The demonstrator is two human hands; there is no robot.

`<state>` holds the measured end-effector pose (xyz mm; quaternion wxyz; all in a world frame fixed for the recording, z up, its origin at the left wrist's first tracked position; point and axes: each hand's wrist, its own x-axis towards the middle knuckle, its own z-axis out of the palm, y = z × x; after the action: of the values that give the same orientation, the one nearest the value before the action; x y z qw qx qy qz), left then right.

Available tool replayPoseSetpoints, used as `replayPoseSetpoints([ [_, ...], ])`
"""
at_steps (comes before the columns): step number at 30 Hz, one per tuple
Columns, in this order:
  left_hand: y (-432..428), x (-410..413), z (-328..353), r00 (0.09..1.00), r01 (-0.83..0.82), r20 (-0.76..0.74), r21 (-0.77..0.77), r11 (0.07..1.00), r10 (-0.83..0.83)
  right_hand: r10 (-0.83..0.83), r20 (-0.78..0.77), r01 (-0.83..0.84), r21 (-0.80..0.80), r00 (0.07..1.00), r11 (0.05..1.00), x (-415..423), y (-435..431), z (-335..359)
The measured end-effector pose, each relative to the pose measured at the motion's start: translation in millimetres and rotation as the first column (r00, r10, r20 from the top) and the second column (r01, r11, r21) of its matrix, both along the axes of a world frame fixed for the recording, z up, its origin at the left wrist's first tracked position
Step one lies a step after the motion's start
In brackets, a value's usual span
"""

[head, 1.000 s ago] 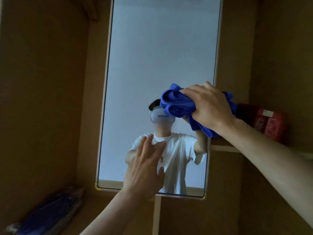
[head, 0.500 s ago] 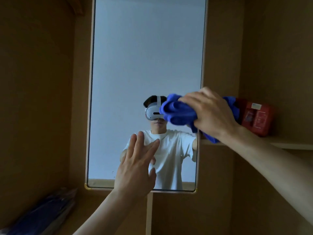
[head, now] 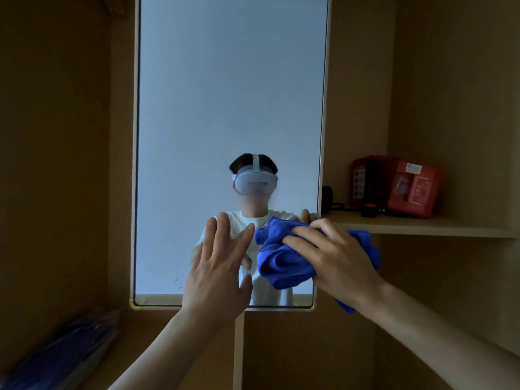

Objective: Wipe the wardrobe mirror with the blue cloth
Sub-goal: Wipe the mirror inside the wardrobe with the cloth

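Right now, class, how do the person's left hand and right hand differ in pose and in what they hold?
The left hand has straight, spread fingers; the right hand has curled ones. The left hand holds nothing; the right hand grips the bunched blue cloth. Both are raised before the lower part of the mirror.

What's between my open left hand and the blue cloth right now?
Nothing solid: the head view shows only a narrow strip of the tall wardrobe mirror between the left hand and the bunched blue cloth gripped by the right hand.
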<state>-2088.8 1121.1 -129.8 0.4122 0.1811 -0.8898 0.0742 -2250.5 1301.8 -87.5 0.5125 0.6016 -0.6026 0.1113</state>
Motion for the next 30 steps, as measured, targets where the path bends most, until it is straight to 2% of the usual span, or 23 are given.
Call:
replayPoseSetpoints([
  [5, 6, 3, 7, 0.998, -0.036, 0.058, -0.011, 0.999, 0.036, -0.012, -0.028, 0.010, -0.083, 1.000, 0.996, 5, -1, 50],
  [9, 11, 4, 9, 0.997, -0.047, 0.068, -0.021, 0.999, 0.049, -0.028, 0.076, 0.041, -0.179, 0.997, 0.983, 7, -6, 85],
  [17, 13, 4, 1, 1.000, -0.020, 0.009, -0.008, 1.000, 0.020, -0.009, 0.033, 0.012, -0.097, 0.999, 0.995, 2, 0, 4],
  [22, 26, -2, -18, 0.995, 0.017, 0.095, -0.044, 0.999, -0.013, -0.009, 0.024, 0.009, 0.015, 1.000, 1.000, 1, 5, -39],
  [26, 28, -1, -23, 0.994, 0.043, 0.104, -0.012, 0.999, -0.042, -0.017, 0.005, 0.017, 0.068, 1.000, 0.998, 2, 10, -36],
  [30, 23, 5, -22, 0.993, 0.051, 0.103, 0.012, 0.999, -0.052, -0.017, 0.007, 0.017, -0.055, 1.000, 0.998, 2, 6, 9],
])
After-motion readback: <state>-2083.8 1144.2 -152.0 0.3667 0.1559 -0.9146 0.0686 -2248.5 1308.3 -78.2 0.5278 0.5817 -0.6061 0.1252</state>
